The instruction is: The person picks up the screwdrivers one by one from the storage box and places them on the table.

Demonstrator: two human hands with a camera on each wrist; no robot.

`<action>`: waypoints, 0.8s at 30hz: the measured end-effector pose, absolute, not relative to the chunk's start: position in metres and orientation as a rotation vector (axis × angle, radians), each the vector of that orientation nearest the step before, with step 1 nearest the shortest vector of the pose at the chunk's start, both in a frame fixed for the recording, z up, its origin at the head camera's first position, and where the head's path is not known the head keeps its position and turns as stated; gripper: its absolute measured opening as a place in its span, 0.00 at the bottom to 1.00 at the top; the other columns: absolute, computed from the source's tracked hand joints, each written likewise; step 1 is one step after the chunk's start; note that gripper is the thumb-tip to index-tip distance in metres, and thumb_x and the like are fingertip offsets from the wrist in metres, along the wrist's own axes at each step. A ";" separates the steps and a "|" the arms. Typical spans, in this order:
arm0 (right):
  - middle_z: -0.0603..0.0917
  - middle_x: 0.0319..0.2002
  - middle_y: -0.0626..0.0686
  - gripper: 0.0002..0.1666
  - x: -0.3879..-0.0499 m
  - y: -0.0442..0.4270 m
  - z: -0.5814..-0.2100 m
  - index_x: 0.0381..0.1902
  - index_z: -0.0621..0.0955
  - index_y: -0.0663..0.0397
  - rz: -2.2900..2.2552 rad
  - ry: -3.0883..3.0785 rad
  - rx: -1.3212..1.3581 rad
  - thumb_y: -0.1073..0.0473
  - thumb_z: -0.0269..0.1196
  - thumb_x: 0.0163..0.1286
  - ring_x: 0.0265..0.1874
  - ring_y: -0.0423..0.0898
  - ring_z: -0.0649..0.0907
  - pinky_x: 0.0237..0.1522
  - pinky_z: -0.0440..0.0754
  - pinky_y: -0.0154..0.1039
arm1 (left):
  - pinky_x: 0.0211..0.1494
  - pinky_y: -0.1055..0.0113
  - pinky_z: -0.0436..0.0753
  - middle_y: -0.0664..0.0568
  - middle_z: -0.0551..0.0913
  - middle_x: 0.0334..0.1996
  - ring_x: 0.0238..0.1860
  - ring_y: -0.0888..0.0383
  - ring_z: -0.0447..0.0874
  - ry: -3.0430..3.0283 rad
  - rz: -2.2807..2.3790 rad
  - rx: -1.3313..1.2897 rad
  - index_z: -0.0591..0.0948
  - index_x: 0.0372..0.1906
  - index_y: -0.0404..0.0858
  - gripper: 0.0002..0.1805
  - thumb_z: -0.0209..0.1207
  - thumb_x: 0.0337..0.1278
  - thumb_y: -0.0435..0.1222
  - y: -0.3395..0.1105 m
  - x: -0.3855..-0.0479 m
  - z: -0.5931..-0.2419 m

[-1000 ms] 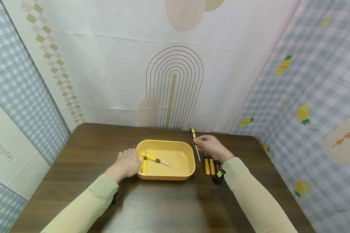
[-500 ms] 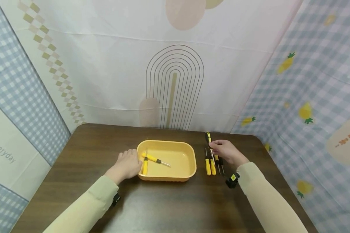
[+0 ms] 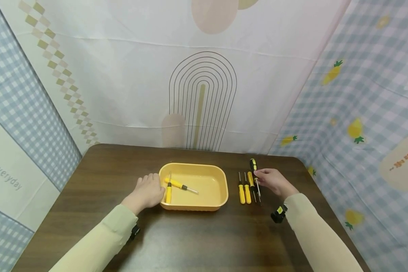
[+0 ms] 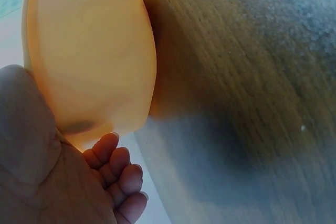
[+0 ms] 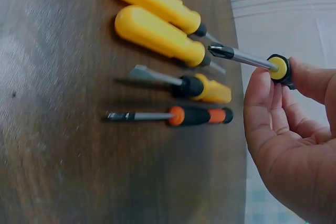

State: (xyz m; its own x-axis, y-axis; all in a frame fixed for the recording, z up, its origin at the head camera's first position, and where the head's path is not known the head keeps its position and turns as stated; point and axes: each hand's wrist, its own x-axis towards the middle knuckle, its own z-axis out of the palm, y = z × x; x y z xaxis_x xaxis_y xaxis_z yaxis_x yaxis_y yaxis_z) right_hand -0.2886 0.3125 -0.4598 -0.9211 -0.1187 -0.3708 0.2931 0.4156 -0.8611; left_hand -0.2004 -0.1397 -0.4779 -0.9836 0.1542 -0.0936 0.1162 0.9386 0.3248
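The right hand (image 3: 274, 182) pinches a screwdriver (image 3: 253, 165) in its fingers (image 5: 259, 98), right of a tray (image 3: 194, 207) whose left rim the left hand (image 3: 147, 192) grips.

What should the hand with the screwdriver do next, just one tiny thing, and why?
Perhaps the right hand should lower its black-and-yellow screwdriver onto the table, just right of the orange-and-black screwdriver. It's held up in the air, pointing the same way as that one, and bare wood shows beside it.
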 end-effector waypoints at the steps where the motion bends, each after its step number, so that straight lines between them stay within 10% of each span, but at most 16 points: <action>1: 0.68 0.62 0.68 0.33 -0.289 0.314 -0.462 0.65 0.65 0.73 -1.510 2.298 0.160 0.52 0.55 0.74 0.59 0.59 0.74 0.57 0.73 0.48 | 0.48 0.49 0.64 0.42 0.69 0.37 0.42 0.45 0.68 2.979 0.486 0.206 0.69 0.48 0.27 0.22 0.49 0.64 0.44 -0.140 -0.200 -0.478; 24: 0.78 0.44 0.58 0.25 -0.285 0.336 -0.487 0.56 0.74 0.73 -1.354 2.392 0.370 0.55 0.57 0.73 0.33 0.43 0.80 0.40 0.80 0.38 | 0.48 0.48 0.64 0.41 0.70 0.39 0.43 0.44 0.68 2.969 0.497 0.205 0.69 0.49 0.27 0.22 0.48 0.64 0.44 -0.141 -0.200 -0.479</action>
